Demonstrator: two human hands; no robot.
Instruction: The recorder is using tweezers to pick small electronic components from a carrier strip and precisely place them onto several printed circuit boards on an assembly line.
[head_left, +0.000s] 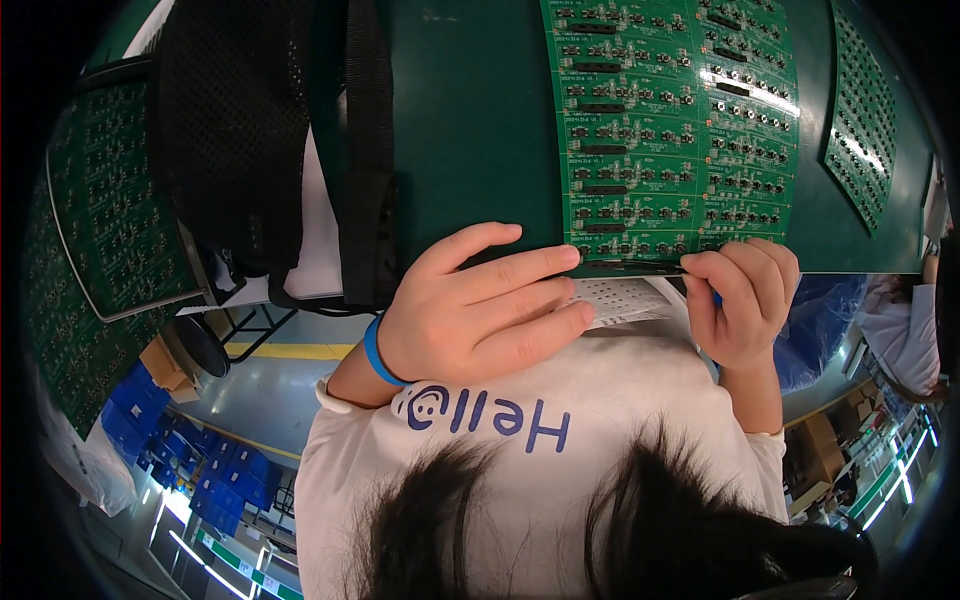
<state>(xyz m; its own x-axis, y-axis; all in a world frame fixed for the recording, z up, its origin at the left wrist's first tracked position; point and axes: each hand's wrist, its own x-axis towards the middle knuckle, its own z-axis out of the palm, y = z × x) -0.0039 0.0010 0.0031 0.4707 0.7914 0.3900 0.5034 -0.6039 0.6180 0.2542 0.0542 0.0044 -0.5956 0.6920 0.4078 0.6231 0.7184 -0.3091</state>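
Note:
A large green circuit board panel (640, 172), with rows of small buttons and black connectors, lies on the green table in front of me. My left hand (485, 310), a blue band on its wrist, is open with the fingers spread. Its index fingertip reaches the panel's near left corner. At the near right corner my right hand (742, 295) is closed, its fingers curled and the index fingertip at the panel's edge. What its fingers hold is hidden. Between both hands a thin black strip (640, 267) runs along the near edge; whether it is loose I cannot tell.
Another green circuit board (862, 115) lies at the right. A black mesh bag (235, 130) with a strap (368, 150) is on the left, beside more boards (110, 220). Below the table edge shows a white perforated sheet (622, 300). Blue bins (235, 475) stand behind.

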